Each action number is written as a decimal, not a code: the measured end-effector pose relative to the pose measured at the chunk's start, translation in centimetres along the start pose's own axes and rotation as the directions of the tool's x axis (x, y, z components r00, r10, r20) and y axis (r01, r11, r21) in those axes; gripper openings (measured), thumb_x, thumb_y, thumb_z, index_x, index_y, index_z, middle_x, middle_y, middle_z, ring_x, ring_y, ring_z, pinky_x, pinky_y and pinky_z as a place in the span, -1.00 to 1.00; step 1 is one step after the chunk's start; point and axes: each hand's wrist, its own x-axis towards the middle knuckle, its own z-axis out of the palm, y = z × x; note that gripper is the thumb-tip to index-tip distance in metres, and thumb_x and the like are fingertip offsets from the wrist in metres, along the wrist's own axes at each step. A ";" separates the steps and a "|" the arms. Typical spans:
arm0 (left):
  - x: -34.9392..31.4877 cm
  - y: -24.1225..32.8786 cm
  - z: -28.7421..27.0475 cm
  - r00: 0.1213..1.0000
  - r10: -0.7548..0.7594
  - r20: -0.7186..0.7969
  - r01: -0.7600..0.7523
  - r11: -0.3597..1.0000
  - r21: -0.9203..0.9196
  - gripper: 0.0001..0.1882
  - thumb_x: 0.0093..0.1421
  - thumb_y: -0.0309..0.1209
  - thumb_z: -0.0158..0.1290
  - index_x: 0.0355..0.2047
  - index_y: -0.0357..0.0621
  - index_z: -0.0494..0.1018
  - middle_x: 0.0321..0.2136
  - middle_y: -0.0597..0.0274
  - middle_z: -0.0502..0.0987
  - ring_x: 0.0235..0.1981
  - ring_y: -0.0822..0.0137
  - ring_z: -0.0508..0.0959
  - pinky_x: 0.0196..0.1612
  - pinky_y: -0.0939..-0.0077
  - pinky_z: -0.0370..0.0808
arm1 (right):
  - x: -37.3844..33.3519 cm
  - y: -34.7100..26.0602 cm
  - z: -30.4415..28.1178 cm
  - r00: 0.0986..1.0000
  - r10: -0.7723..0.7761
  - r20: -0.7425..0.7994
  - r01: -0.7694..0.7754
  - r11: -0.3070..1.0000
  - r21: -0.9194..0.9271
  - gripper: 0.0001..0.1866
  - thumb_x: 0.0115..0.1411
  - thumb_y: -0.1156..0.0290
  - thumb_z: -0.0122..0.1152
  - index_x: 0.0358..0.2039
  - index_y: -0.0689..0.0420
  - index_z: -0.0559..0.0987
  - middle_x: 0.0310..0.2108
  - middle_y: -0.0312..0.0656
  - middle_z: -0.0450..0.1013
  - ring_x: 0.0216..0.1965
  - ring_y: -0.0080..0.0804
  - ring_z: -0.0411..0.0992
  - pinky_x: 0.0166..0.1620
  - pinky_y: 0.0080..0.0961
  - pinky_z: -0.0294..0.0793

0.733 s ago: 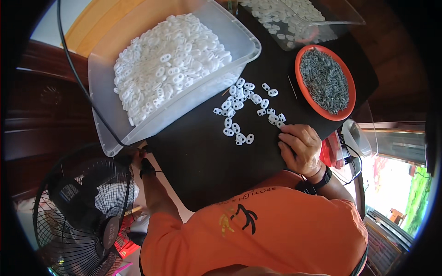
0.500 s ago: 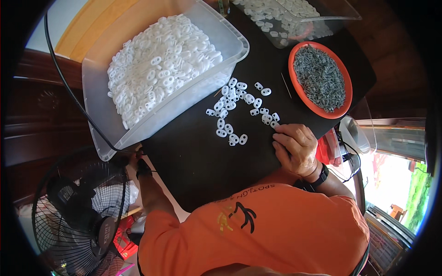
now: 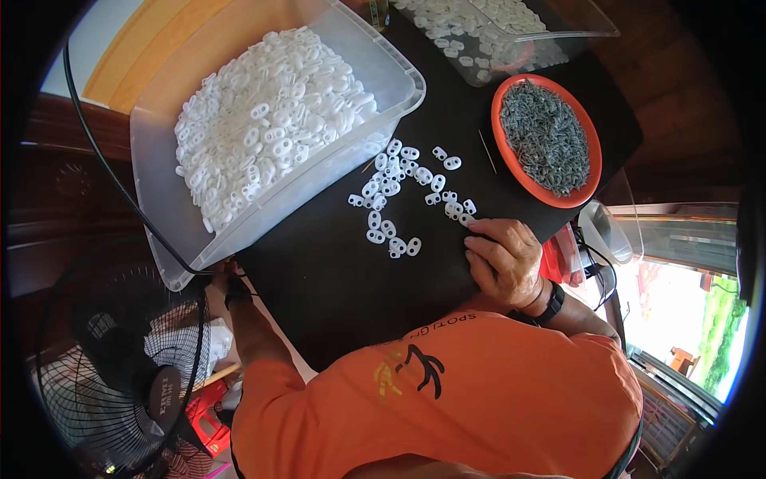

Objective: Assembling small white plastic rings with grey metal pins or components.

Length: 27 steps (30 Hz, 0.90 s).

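My right hand [image 3: 506, 259] rests on the dark table [image 3: 343, 299], its fingers loosely bent, the thumb apart and nothing held. Its fingertips lie beside the nearest of several small white oval two-hole plastic pieces [image 3: 375, 215], scattered loosely in front of it. My left hand [image 3: 227, 275] is low at the table's left edge, by the near corner of a clear plastic bin [image 3: 291, 195]. Shadow and the bin's corner hide its fingers. A large heap of the same kind of white pieces [image 3: 279, 112] fills much of that bin.
At right stands an orange bowl [image 3: 597, 160] of small grey metal parts [image 3: 550, 136]. A thin metal rod [image 3: 487, 152] lies beside it. Another clear box [image 3: 550, 36] with whitish pieces is at the back. A black fan [image 3: 128, 375] stands left, near a black cable [image 3: 108, 152].
The view has shifted slightly, so the table and its things sit a little farther left in it. Both hands stay in about the same places.
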 end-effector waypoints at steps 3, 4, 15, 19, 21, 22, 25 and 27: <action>0.4 -0.3 -0.4 0.998 0.039 -0.057 -0.039 0.999 0.007 -0.79 -0.01 -0.54 0.03 -0.31 -0.13 0.46 -0.47 0.23 0.54 -0.56 0.31 0.50 -0.60 0.55 0.37 | 0.1 0.1 0.0 1.000 -0.010 -0.012 0.010 1.000 0.013 -0.70 -0.17 0.61 0.27 -0.33 0.17 0.53 -0.22 -0.10 0.47 -0.31 -0.22 0.48 -0.33 -0.39 0.46; 0.5 -0.4 -0.5 0.996 0.066 0.057 -0.063 0.997 -0.042 -0.78 -0.04 -0.55 0.05 -0.32 -0.13 0.46 -0.47 0.23 0.53 -0.59 0.31 0.48 -0.61 0.54 0.37 | 0.0 0.0 0.1 1.000 -0.013 -0.029 0.013 1.000 0.007 -0.70 -0.18 0.61 0.26 -0.33 0.17 0.53 -0.22 -0.08 0.47 -0.32 -0.21 0.48 -0.34 -0.39 0.47; 1.7 -1.4 -1.9 0.989 0.093 -0.112 -0.070 0.979 0.193 -0.79 0.03 -0.46 0.08 -0.27 -0.12 0.46 -0.45 0.20 0.51 -0.59 0.32 0.46 -0.55 0.54 0.44 | -0.1 0.0 0.2 0.999 -0.027 -0.044 0.027 1.000 0.002 -0.70 -0.18 0.62 0.25 -0.33 0.18 0.52 -0.24 -0.07 0.47 -0.33 -0.20 0.49 -0.34 -0.40 0.48; 0.5 -1.8 -0.1 0.978 0.104 -0.178 -0.053 0.961 0.271 -0.71 0.10 -0.37 0.06 -0.15 -0.13 0.45 -0.36 0.16 0.52 -0.54 0.28 0.50 -0.55 0.50 0.45 | -0.3 -0.1 0.1 0.999 -0.030 -0.045 0.030 0.999 -0.014 -0.69 -0.18 0.62 0.26 -0.32 0.17 0.52 -0.24 -0.08 0.47 -0.33 -0.20 0.49 -0.33 -0.39 0.47; 1.6 1.4 -1.1 0.862 -0.491 -0.122 0.476 0.869 -0.135 -0.69 0.12 -0.34 0.05 -0.12 -0.12 0.44 -0.32 0.13 0.52 -0.51 0.26 0.52 -0.51 0.48 0.47 | -0.2 -0.1 0.0 0.998 -0.039 -0.055 0.039 0.999 -0.017 -0.69 -0.17 0.62 0.26 -0.32 0.17 0.52 -0.25 -0.09 0.47 -0.33 -0.19 0.49 -0.33 -0.38 0.47; 1.7 2.7 -1.8 0.465 -0.872 0.151 0.829 0.370 -0.419 -0.67 0.14 -0.30 0.03 -0.08 -0.12 0.43 -0.28 0.10 0.52 -0.48 0.23 0.54 -0.48 0.45 0.49 | -0.4 0.0 -0.1 0.998 -0.031 -0.058 0.030 0.999 -0.016 -0.69 -0.17 0.62 0.26 -0.32 0.17 0.52 -0.25 -0.09 0.47 -0.33 -0.19 0.49 -0.33 -0.38 0.47; -2.2 -0.2 -9.2 0.967 -0.229 -0.110 0.248 0.946 0.207 -0.65 0.16 -0.24 0.01 -0.07 -0.08 0.43 -0.23 0.07 0.53 -0.43 0.22 0.57 -0.41 0.42 0.51 | 0.5 0.2 0.0 0.995 -0.082 -0.049 0.084 0.995 0.052 -0.70 -0.15 0.62 0.27 -0.32 0.18 0.52 -0.25 -0.09 0.47 -0.32 -0.18 0.48 -0.32 -0.37 0.47; -4.9 -0.1 -6.5 0.966 -0.225 -0.129 0.257 0.898 0.358 -0.65 0.17 -0.22 0.00 -0.07 -0.08 0.43 -0.22 0.06 0.53 -0.41 0.22 0.57 -0.39 0.43 0.51 | 0.3 -0.4 0.3 0.996 -0.083 -0.040 0.084 0.996 0.027 -0.70 -0.15 0.62 0.27 -0.32 0.18 0.52 -0.25 -0.09 0.47 -0.32 -0.18 0.48 -0.31 -0.37 0.47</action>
